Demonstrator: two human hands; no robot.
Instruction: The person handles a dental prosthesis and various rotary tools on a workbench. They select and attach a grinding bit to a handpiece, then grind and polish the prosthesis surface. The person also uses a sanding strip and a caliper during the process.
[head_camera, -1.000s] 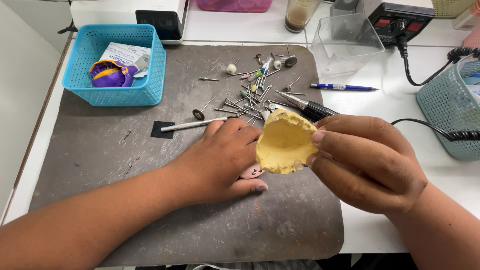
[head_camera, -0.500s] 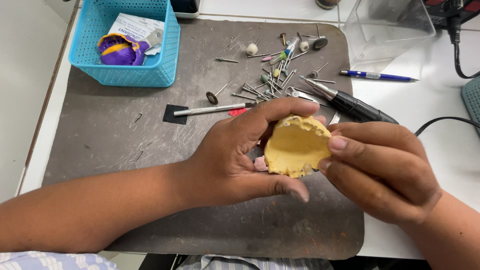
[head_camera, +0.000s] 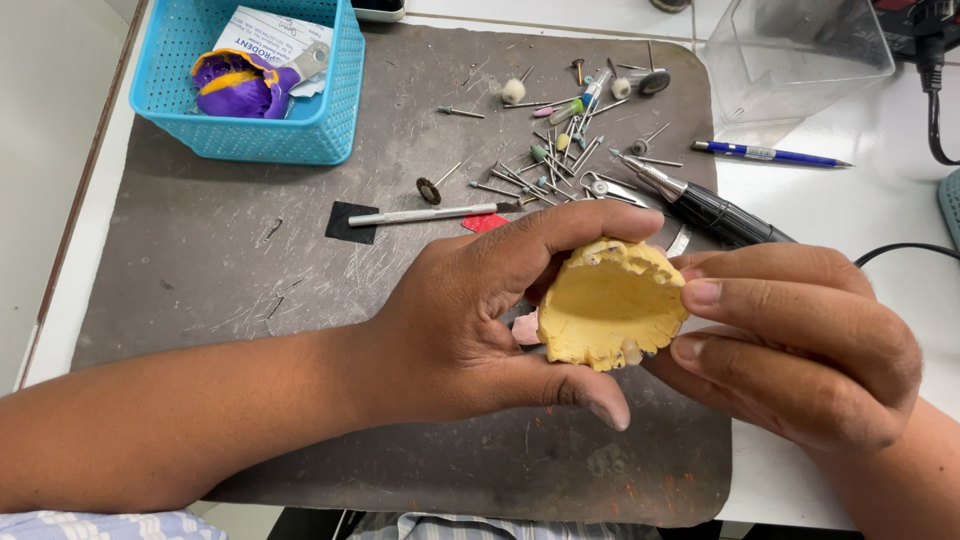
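A yellow plaster dental cast (head_camera: 607, 305), horseshoe-shaped with a ragged rim, is held between both hands above the grey work mat (head_camera: 230, 290). My left hand (head_camera: 480, 320) cups it from the left, index finger along its top edge and thumb under it. My right hand (head_camera: 800, 345) grips its right edge with fingertips. A small pink piece (head_camera: 524, 327) shows between the left fingers, behind the cast.
A black and silver rotary handpiece (head_camera: 700, 205) lies just behind the cast. Several burs and polishing bits (head_camera: 560, 140) are scattered at the mat's back. A metal spatula (head_camera: 430, 214), a blue basket (head_camera: 250, 80) with a purple object, a clear plastic box (head_camera: 790, 60) and a blue pen (head_camera: 770, 154) are nearby.
The view has moved closer and down. Both hands keep hold of the cast, which has turned slightly so its hollow side faces me more fully.
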